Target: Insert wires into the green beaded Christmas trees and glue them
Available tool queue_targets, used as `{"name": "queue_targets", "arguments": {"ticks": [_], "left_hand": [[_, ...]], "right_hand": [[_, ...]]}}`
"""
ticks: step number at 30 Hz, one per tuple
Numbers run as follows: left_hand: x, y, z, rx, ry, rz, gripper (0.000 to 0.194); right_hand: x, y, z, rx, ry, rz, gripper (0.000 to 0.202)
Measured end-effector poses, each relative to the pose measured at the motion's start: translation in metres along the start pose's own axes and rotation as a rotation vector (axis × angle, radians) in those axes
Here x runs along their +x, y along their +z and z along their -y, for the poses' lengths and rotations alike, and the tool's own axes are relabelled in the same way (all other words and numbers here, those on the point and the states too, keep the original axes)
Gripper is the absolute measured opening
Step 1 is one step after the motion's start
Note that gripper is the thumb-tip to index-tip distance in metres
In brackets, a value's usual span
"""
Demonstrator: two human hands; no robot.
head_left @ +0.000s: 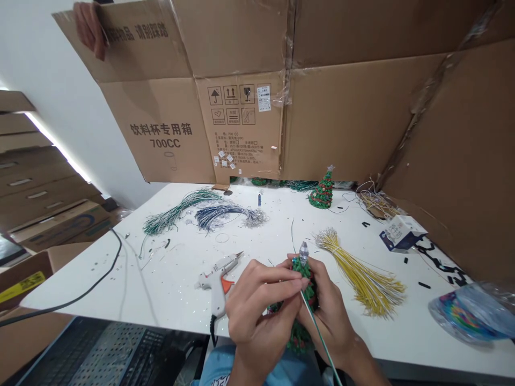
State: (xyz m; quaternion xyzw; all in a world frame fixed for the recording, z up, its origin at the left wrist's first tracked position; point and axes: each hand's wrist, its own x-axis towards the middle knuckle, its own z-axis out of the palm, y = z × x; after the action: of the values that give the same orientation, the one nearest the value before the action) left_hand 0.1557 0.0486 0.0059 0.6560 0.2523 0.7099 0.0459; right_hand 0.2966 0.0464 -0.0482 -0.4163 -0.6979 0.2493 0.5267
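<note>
"Where to look for the small green tree?"

"Between both hands, over the near edge of the table, to the right of the glue gun, with its clear tip towards the far side."

"And the fingers?"

"On the left hand, bunched almost together in a pinch beside the tree, apparently on the green wire; cannot tell the exact contact behind the knuckles. On the right hand, curled around the tree's right side, partly hidden."

"Heavy, at a guess?"

"Probably light, and small enough for one palm. Likely springy on the rough outside, apt to bend under a hard squeeze, but not very slippery."

"Where to take hold?"

"Around the green body, on the wider, near part. Better not by the tip: smooth by the look, perhaps slippery, possibly easy to snap off."

"And the wire?"

"Thin, presumably flexible, and quick to kink. Best pinched close to the tree."
</note>
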Motion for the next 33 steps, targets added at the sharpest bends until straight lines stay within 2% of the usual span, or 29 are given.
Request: {"name": "queue_targets", "arguments": {"ticks": [6,11,15,20,24,28,33], "left_hand": [[0.004,-0.002,-0.002,-0.025,-0.124,0.068,0.025],[0.003,-0.004,0.0,0.004,-0.032,0.107,0.024],[0.001,-0.005,0.002,-0.007,-0.078,0.094,0.027],[0.001,-0.007,0.001,0.056,-0.122,0.112,0.022],[0.0,-0.009,0.003,0.093,-0.028,0.154,0.024],[-0.003,-0.007,0.007,0.071,0.059,0.077,0.027],[-0.002,-0.005,0.006,0.034,0.015,0.022,0.019]], "right_hand": [[0.006,-0.002,0.005,0.113,-0.054,0.047,0.037],[0.008,-0.003,0.004,0.147,-0.058,0.034,0.041],[0.007,-0.003,0.005,0.121,-0.04,0.002,0.042],[0.008,-0.003,0.007,0.122,-0.044,0.012,0.041],[0.008,-0.003,0.004,0.129,-0.076,-0.012,0.042],[0.007,-0.004,0.005,0.128,-0.059,-0.01,0.04],[0.006,-0.004,0.007,0.094,-0.04,-0.004,0.041]]}}
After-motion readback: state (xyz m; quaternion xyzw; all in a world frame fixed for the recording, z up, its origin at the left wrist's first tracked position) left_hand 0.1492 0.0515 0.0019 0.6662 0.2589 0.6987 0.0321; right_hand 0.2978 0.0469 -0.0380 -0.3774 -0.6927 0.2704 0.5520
